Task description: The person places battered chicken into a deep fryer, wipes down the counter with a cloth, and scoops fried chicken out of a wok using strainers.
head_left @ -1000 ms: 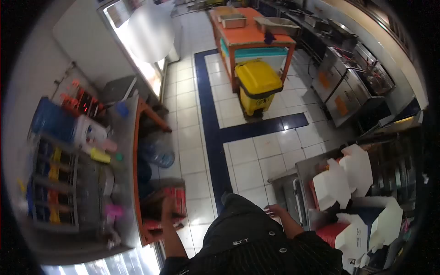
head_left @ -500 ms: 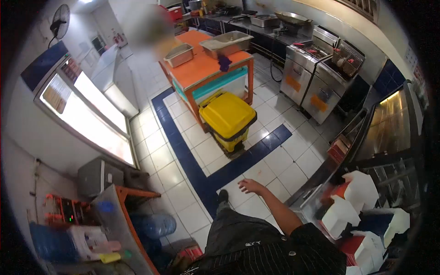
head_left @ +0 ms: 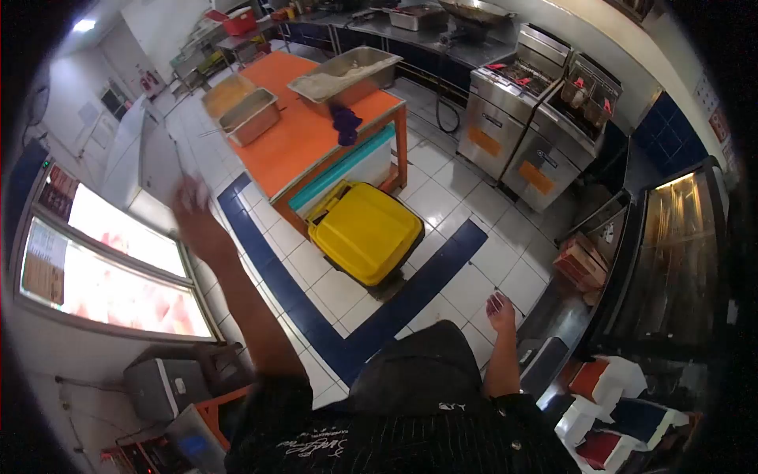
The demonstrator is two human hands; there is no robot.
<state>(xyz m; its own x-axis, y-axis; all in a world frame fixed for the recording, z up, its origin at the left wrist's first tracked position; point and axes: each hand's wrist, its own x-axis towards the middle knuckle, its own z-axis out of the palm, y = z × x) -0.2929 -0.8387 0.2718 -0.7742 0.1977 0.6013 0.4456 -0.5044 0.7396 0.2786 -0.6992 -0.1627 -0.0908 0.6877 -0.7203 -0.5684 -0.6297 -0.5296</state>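
My left hand (head_left: 192, 209) is stretched forward at the left, in front of the white freezer and the orange table's near side. Motion smears its fingers, so I cannot tell whether it holds anything. My right hand (head_left: 500, 311) hangs low over the white tiled floor, with loosely bent fingers that look apart and no held object visible. The closest large thing ahead of me is a yellow lidded bin (head_left: 367, 233). Behind it stands an orange-topped table (head_left: 308, 150) bearing a deep metal pan (head_left: 347, 75), a smaller metal pan (head_left: 251, 117) and a dark purple cloth (head_left: 346, 125).
Two fryers (head_left: 529, 118) stand at the back right. A glass-fronted cabinet (head_left: 667, 253) is on the right, with paper food boxes (head_left: 608, 411) below it. A bright display window (head_left: 110, 268) and a grey box (head_left: 166, 387) line the left. White freezer (head_left: 142, 162) stands farther back.
I have moved forward, closer to the yellow bin and table. My left arm has come into view, reaching forward. My right hand has shifted to the right. The blurred patch behind the table is gone.
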